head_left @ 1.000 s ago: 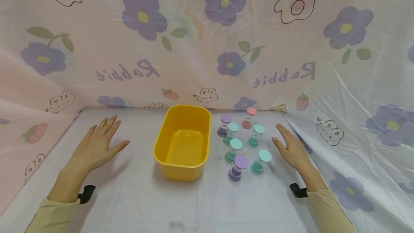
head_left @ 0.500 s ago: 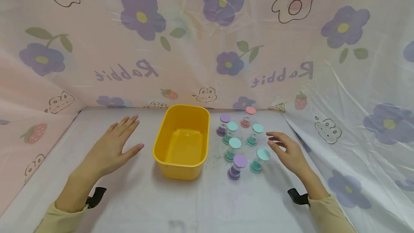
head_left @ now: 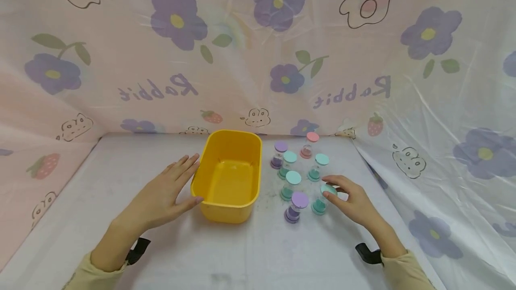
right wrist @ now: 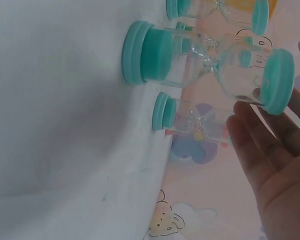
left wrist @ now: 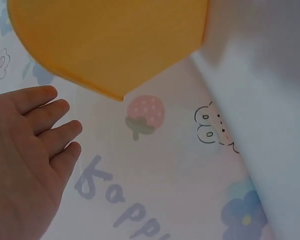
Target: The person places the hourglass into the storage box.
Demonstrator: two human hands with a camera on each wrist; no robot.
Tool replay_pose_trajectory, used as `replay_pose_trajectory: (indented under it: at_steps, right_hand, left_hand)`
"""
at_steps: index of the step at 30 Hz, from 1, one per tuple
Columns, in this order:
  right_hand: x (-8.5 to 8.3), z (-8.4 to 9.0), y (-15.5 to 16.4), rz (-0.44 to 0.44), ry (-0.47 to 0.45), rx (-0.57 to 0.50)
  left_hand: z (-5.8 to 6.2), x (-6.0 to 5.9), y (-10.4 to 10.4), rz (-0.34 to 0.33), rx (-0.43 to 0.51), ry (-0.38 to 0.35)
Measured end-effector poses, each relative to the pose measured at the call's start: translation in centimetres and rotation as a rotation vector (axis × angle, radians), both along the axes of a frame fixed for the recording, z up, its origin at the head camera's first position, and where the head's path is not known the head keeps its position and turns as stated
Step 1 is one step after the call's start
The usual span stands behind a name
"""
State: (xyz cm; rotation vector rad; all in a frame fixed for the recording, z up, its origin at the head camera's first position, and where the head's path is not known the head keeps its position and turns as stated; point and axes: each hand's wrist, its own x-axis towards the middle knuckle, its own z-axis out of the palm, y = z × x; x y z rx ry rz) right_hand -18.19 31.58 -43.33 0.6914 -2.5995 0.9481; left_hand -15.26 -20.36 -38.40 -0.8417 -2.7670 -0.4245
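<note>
In the head view my left hand [head_left: 157, 200] is spread flat beside the yellow plastic tub [head_left: 205, 215], fingertips right at its left rim. The left wrist view shows the straight fingers [left wrist: 60, 135] below the tub's wall [left wrist: 115, 45]. My right hand [head_left: 354, 202] reaches round the top of the nearest teal hourglass [head_left: 319, 206], its fingers bent loosely and the thumb on the near side. In the right wrist view, that hourglass [right wrist: 157, 54] stands upright on the table, fingers [right wrist: 257, 135] close by its upper cap and thumb a little apart from it.
Several more hourglasses stand right of the tub: a purple one [head_left: 293, 214] in front, teal ones [head_left: 291, 189] behind, another purple [head_left: 277, 160] and a pink one [head_left: 307, 150] at the back. A patterned cloth wall [head_left: 242, 79] rises behind the white table [head_left: 258, 254].
My left hand has moved right, up to the tub's rim. My right hand has come left to the near teal hourglass, its fingers bending more. The tub and hourglasses stay in place.
</note>
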Motion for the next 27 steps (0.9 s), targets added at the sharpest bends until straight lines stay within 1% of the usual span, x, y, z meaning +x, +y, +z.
replay_pose_trajectory:
  at_steps: [4, 8, 11, 14, 20, 27]
  right_hand:
    - [0.0, -0.4, 0.0, -0.003, -0.013, 0.022]
    - [0.2, -0.5, -0.1, 0.008, -0.016, 0.020]
    - [0.3, -0.5, -0.2, 0.018, -0.018, 0.010]
    - [0.3, -0.5, -0.2, 0.020, -0.011, 0.004]
    - [0.4, -0.6, -0.1, 0.022, -0.001, 0.005]
    - [0.4, -0.5, -0.1, 0.030, 0.014, 0.010]
  left_hand:
    - [-0.4, 0.0, 0.6, 0.009, -0.015, -0.029]
    - [-0.9, -0.1, 1.1, 0.006, -0.019, -0.028]
    - [-1.2, -0.1, 1.3, 0.016, -0.027, -0.040]
    - [-1.3, 0.0, 1.4, 0.026, -0.028, -0.052]
    - [-1.4, -0.1, 1.5, 0.017, -0.013, -0.028]
    - [-1.5, 0.0, 1.4, 0.029, -0.021, -0.042]
